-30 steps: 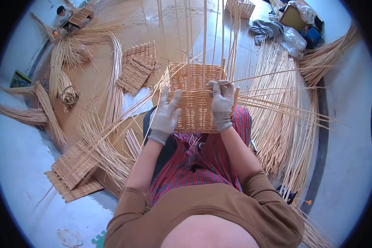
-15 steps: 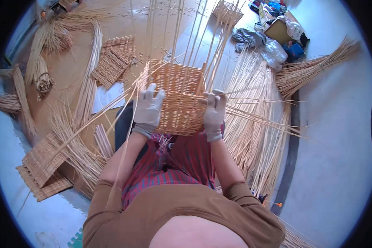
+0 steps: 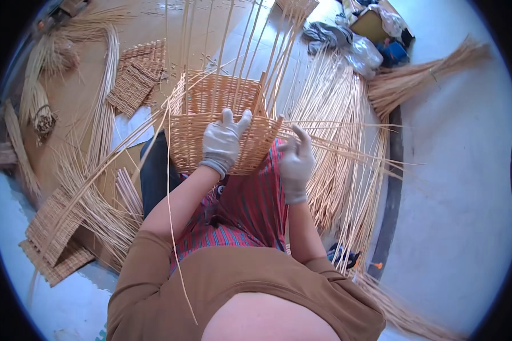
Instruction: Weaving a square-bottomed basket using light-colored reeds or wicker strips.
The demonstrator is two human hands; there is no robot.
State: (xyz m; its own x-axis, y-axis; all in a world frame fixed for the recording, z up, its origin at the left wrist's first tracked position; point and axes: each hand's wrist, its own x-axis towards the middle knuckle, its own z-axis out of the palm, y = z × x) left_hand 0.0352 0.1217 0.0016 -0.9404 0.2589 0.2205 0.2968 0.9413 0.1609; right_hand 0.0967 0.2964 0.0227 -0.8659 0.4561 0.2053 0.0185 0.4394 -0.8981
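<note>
A half-woven wicker basket (image 3: 188,145) rests at my lap, its mouth upward and long pale stakes rising from its far side. My left hand (image 3: 222,142), in a white glove, grips the upper edge of the basket's near wall, fingertips at the rim. Just right of the basket, my gloved right hand (image 3: 297,165) is off the weave, fingers apart and nothing seen in it. Loose strands stick out sideways from both ends of the rim. One long thin strand (image 3: 170,227) hangs from the left corner down across my shirt.
Flat woven panels (image 3: 133,85) lie at the far left, with more panels (image 3: 54,227) at the near left. A broad spread of loose canes (image 3: 330,108) covers the floor at right, beside a tied bundle (image 3: 426,77). Plastic bags (image 3: 363,55) are heaped at the far right.
My left hand has moved from the basket's left corner to the middle of its near rim. My right hand has come off the right corner. The basket has turned and tilted slightly.
</note>
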